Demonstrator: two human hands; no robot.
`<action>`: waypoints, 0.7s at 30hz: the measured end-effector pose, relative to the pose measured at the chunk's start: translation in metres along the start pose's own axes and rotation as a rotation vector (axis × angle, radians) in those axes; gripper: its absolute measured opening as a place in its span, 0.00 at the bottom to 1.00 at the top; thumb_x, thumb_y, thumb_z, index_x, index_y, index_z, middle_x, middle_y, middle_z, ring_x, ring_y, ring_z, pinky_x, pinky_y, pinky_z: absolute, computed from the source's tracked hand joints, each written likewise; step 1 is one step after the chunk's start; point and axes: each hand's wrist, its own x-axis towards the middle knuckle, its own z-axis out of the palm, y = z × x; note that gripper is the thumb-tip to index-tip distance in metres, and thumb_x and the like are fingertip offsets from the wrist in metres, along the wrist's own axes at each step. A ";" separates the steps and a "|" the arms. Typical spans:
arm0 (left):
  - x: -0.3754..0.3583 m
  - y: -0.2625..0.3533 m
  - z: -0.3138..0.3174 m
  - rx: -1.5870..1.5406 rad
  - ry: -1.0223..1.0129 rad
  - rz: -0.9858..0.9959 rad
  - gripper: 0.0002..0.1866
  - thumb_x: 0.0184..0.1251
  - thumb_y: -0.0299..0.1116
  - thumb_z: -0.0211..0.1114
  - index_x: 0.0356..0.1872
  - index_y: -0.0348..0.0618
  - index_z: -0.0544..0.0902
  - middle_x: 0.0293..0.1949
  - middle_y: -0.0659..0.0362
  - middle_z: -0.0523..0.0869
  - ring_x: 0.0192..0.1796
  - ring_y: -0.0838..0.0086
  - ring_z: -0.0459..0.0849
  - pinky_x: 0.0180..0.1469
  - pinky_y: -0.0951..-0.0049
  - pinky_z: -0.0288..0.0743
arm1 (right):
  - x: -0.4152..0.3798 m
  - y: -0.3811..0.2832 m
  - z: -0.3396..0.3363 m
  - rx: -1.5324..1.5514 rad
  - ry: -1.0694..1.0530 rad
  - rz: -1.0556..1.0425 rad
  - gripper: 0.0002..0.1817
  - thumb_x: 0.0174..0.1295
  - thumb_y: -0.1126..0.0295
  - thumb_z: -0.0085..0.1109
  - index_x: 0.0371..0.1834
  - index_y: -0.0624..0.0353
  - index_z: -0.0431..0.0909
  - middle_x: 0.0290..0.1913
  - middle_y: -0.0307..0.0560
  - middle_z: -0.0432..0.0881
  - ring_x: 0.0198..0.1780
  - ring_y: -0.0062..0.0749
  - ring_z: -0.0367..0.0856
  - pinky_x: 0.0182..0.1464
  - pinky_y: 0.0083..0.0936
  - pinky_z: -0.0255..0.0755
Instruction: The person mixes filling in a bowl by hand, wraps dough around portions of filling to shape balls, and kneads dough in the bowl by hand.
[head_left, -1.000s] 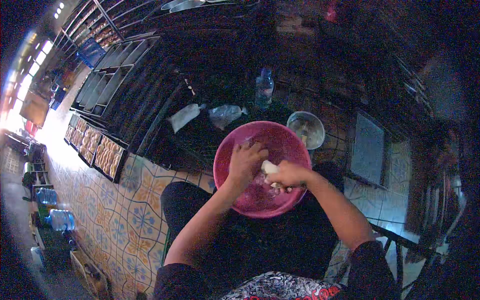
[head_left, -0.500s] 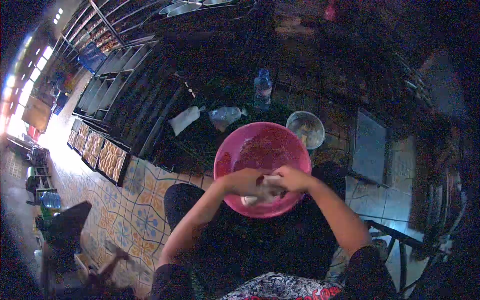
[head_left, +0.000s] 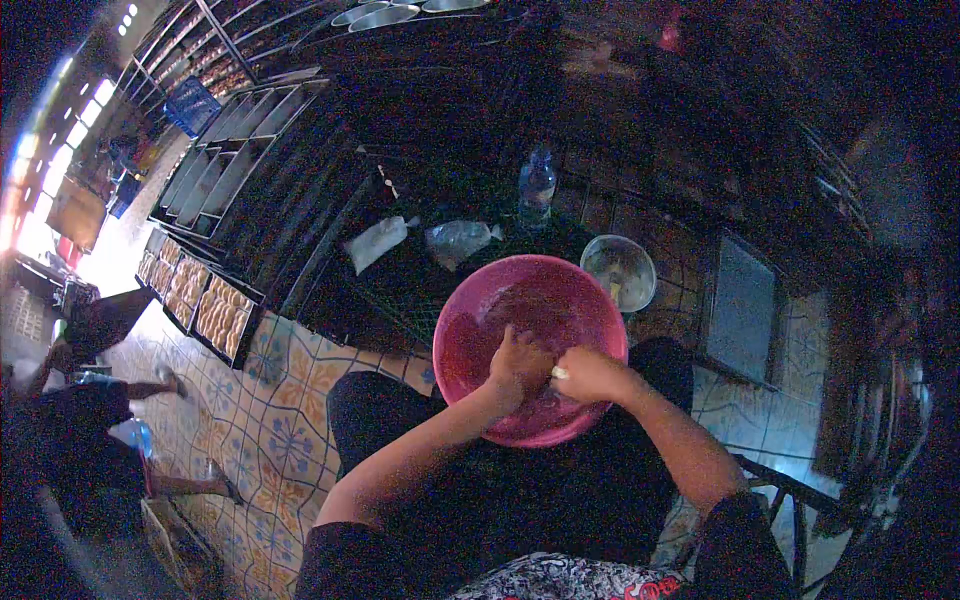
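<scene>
A pink plastic basin (head_left: 470, 300) stands between my knees, and both my hands are inside it. My left hand (head_left: 520, 365) is low in the basin, back facing up, its fingers apart as far as they show; some fingertips are hidden. Close beside it, my right hand (head_left: 592, 375) is closed. A small pale piece of soft material (head_left: 560, 373) shows at its thumb side; I cannot make out its kind. The basin's inner wall looks wet or shiny.
A metal bowl (head_left: 618, 272), a plastic bottle (head_left: 537, 188) and two clear bags, one with white contents (head_left: 380, 242), stand beyond the basin. Trays of shaped dough (head_left: 222, 318) lie at the left. A person (head_left: 75, 440) is at the far left. A black metal frame (head_left: 790, 490) is at my right.
The large pale piece between my hands no longer shows; only a bit remains visible at my right hand. My left hand has turned and gone deeper into the basin. The person at left has moved.
</scene>
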 end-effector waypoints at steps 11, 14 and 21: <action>0.017 0.003 -0.031 0.070 -0.383 -0.106 0.17 0.71 0.44 0.55 0.55 0.56 0.83 0.57 0.56 0.82 0.62 0.59 0.77 0.72 0.34 0.54 | -0.106 -0.044 -0.078 0.435 0.035 0.042 0.24 0.65 0.49 0.59 0.39 0.64 0.86 0.31 0.53 0.87 0.34 0.41 0.87 0.41 0.36 0.79; -0.010 -0.033 -0.025 0.020 -0.414 -0.147 0.19 0.69 0.47 0.57 0.56 0.53 0.82 0.57 0.54 0.82 0.63 0.57 0.76 0.70 0.34 0.55 | -0.154 -0.062 -0.113 0.674 0.152 0.000 0.23 0.69 0.51 0.59 0.48 0.63 0.85 0.32 0.42 0.87 0.34 0.27 0.84 0.40 0.30 0.78; -0.042 -0.005 -0.089 -0.351 -0.309 0.017 0.43 0.58 0.65 0.66 0.71 0.49 0.72 0.73 0.48 0.70 0.73 0.50 0.69 0.72 0.34 0.55 | -0.076 -0.047 -0.074 1.179 0.254 -0.112 0.23 0.73 0.55 0.59 0.56 0.66 0.82 0.50 0.44 0.87 0.52 0.26 0.83 0.60 0.28 0.75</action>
